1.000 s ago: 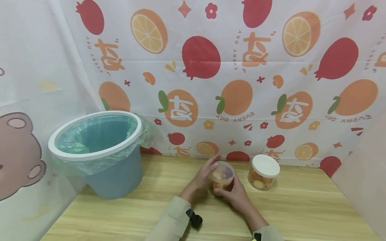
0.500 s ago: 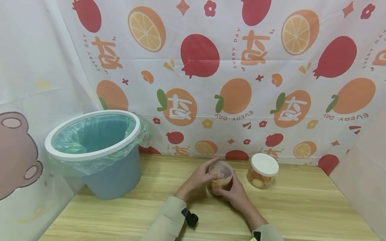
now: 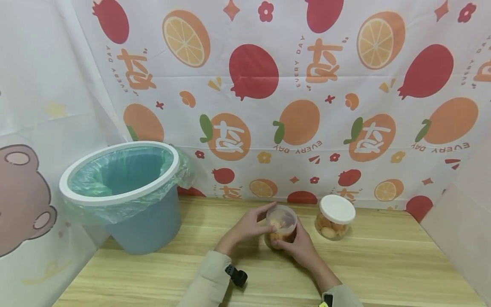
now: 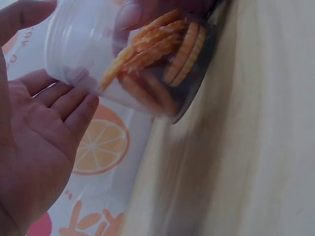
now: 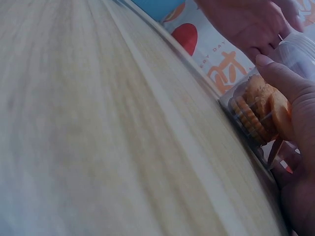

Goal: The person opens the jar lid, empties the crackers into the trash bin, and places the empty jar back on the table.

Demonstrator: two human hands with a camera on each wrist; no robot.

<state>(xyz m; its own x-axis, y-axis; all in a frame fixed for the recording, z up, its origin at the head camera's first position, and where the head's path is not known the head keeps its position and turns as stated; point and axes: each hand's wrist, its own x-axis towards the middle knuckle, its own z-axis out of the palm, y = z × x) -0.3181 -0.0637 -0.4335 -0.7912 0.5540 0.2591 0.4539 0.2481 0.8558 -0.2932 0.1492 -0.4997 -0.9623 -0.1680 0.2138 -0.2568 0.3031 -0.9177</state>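
Observation:
A clear plastic jar [image 3: 285, 218] with no lid on its rim stands on the table in front of me. My right hand [image 3: 301, 249] grips its side, thumb toward the front. Ridged orange-brown biscuits [image 4: 153, 46] lie in the lower part of the jar, seen through the wall. My left hand [image 3: 247, 223] is at the jar's left side. In the left wrist view its fingers [image 4: 69, 101] lie extended against the jar near the mouth, while the thumb stands apart from them by the rim.
A second jar [image 3: 335, 217] of biscuits, with a white lid, stands to the right near the back. On the left is a blue bin [image 3: 147, 230] with a white ring and a green liner bag. A fruit-print cloth [image 3: 326, 170] hangs behind the wooden table [image 3: 383, 264].
My left hand has shifted slightly left, and its thumb has gone over the jar's mouth and back toward the rim. The right hand keeps its grip; the jar stays in place.

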